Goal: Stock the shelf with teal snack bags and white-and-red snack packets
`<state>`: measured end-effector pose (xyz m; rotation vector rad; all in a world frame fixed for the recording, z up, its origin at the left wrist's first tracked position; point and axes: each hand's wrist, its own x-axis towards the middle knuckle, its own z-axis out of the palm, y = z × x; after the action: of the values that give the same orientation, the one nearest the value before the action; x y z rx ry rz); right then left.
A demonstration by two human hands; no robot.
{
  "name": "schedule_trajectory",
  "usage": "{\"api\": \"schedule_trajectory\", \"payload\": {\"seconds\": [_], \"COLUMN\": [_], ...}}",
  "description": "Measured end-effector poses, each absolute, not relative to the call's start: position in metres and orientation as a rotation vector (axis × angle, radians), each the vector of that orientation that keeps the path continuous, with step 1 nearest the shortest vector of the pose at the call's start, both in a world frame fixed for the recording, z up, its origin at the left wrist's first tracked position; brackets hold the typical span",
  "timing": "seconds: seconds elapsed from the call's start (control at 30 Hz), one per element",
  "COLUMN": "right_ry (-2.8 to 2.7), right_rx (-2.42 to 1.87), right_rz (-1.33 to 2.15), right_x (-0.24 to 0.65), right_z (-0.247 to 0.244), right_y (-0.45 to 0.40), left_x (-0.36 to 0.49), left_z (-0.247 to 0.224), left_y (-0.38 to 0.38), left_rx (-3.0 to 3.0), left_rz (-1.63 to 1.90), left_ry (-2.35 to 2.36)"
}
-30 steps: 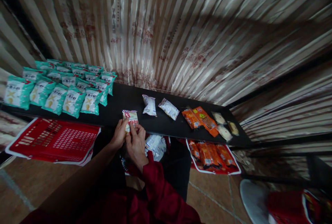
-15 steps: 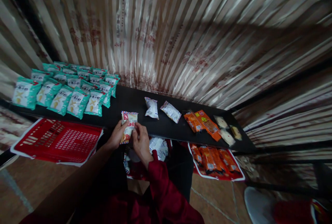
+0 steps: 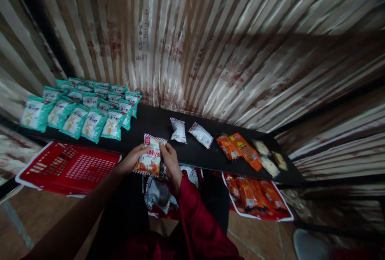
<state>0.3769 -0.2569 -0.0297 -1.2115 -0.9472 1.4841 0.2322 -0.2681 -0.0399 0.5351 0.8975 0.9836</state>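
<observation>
Between my two hands is a snack bag (image 3: 150, 156) with striped ends, a red logo and red pictures on its printed front, which faces me. My left hand (image 3: 132, 159) grips its left edge, thumb on the front. On the opposite edge my right hand (image 3: 171, 163) pinches it near the upper corner. The bag is held over the front edge of the black shelf (image 3: 198, 156). Beyond it on the shelf lie two silvery-white bags, one upright-looking bag (image 3: 178, 130) and one slanted bag (image 3: 201, 135). Below my hands, more striped-end bags (image 3: 161, 193) lie in a red basket, partly hidden.
Rows of teal snack bags (image 3: 93, 124) fill the shelf's left end. Orange packets (image 3: 245, 149) and pale round packets (image 3: 269, 166) lie at the right. Below are a red basket (image 3: 67, 171) and another basket holding orange packets (image 3: 246, 193). Pleated curtain (image 3: 186, 51) hangs behind.
The snack bag has come slightly nearer and turned so its printed front shows more fully. My right hand has shifted up along its right edge. The whole view has moved a little.
</observation>
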Motion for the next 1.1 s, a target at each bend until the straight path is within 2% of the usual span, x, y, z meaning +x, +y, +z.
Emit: {"api": "schedule_trajectory", "payload": {"seconds": [0.3,0.6,0.9,1.1], "right_ry": [-0.741,-0.92,-0.993,-1.253], "right_rx": [-1.279,-1.378,-1.481,-1.609], "right_rz": [1.323,1.235,1.351,1.25], "right_x": [0.367,0.354,0.337,0.335], "right_z": [-0.042,-0.047,-0.048,-0.064], "right_y": [-0.241,-0.209,-0.19,-0.179], "left_x": [0.231,0.233,0.21,0.2], "left_z": [-0.037,-0.044,-0.066,-0.074], "left_y": [-0.264,-0.255,-0.214,-0.182], "left_rx": [0.716,0.693,0.747,0.853], "left_rz": [0.988,1.183,1.236,1.237], "left_ry": [1.012,1.093,1.288,1.354]}}
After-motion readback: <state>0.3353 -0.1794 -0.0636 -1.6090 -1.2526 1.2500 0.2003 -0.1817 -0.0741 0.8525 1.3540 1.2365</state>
